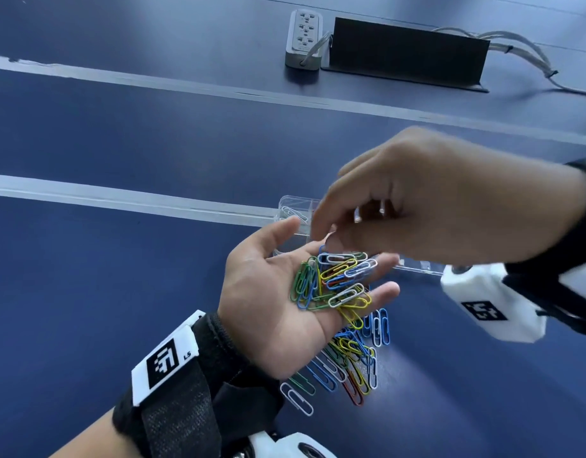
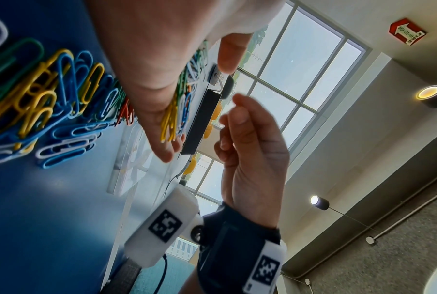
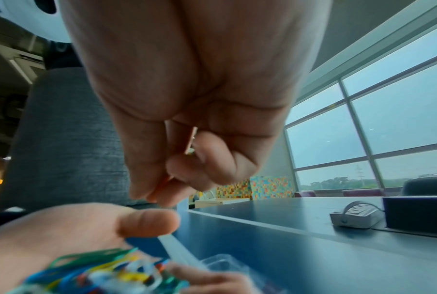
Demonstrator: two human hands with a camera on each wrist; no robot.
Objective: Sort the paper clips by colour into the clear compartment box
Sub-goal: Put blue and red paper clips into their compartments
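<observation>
Surface: dark blue table, crossed by two pale strips running from left edge toward right, slanting down-frame. In the right wrist view, large windows with grey sky beyond, a coloured mosaic wall panel, grey upholstered chair back. In the left wrist view, two lit ceiling lamps and a red fire sign in the upper right.

Upper centre of the head view: one white power strip with three sockets, just beside one black upright panel; grey cables trail off to the right.

Counts: two hands, each with a strapped wrist camera. One clear compartment box, mostly hidden behind the hands at mid-frame; one white clip visible in its left compartment, long axis running upper left to lower right. Other compartments cannot be seen.

Left hand: palm up, fingers spread flat, carrying a heap of paper clips, green, blue, yellow, white, red, too tangled to count. Long axes are mixed; most run lower left to upper right.

Second heap, loose clips, lies on the table under the left hand, lower centre. Most of them run upper left to lower right.

Right hand: above the palm heap, fingers curled down, thumb and fingertips drawn together. Whether they pinch a clip I cannot tell; blurred.
</observation>
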